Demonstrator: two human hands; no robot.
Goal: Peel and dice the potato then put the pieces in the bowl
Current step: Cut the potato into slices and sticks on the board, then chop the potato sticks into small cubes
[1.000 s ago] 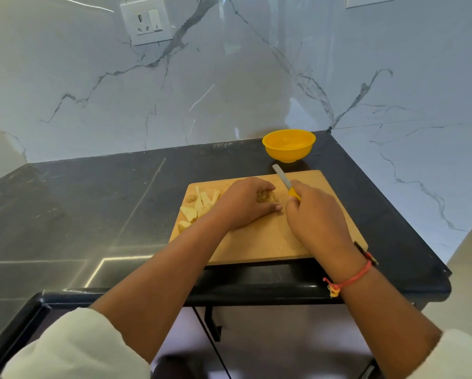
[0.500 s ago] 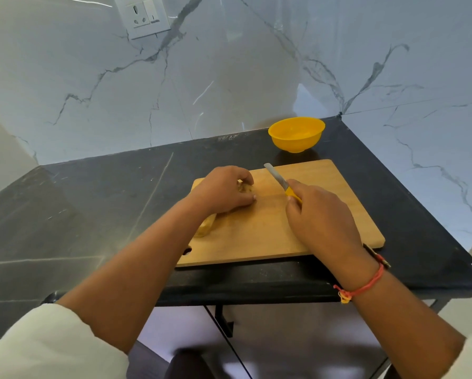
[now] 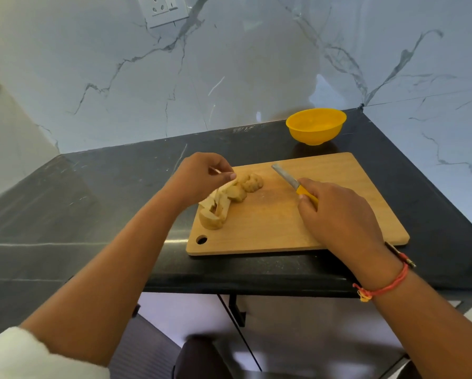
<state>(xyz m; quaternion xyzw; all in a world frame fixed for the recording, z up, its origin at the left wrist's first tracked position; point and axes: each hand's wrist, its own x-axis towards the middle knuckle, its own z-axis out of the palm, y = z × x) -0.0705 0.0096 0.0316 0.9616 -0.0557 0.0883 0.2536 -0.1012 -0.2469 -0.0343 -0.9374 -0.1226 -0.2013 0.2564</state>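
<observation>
Head view (the only view). Cutting board (image 3: 339, 173) lies on the black counter (image 3: 92, 201), near its front edge. Potato pieces (image 3: 219, 206) sit in a pile at 9 o'clock on the board, peeled and pale, mostly coarse chunks and strips, with a smaller, finer heap (image 3: 252, 182) just beside them toward 10 o'clock. None are in the bowl (image 3: 315, 127), which stands off the board at 1 o'clock, near the wall, and looks empty.

Left hand (image 3: 199, 177) is over the top of the pile, fingers curled, thumb and forefinger pinching one pale strip. Probably it is pulling a piece out to be cut.

Right hand (image 3: 339, 214) is at 3 o'clock of the board's centre with its fingers wrapped round the yellow handle of the knife (image 3: 284, 176). The blade points to 10 o'clock and lies low over bare wood, well apart from the potato (parked clear of the left fingers, likely on purpose). A red thread band (image 3: 382, 285) is on the right wrist.

Judgement: peeling is done and dicing is partway, since the large chunks need more cuts. Transfer to the bowl is not started. With the bowl at the far corner, the board or handfuls must travel to it.
</observation>
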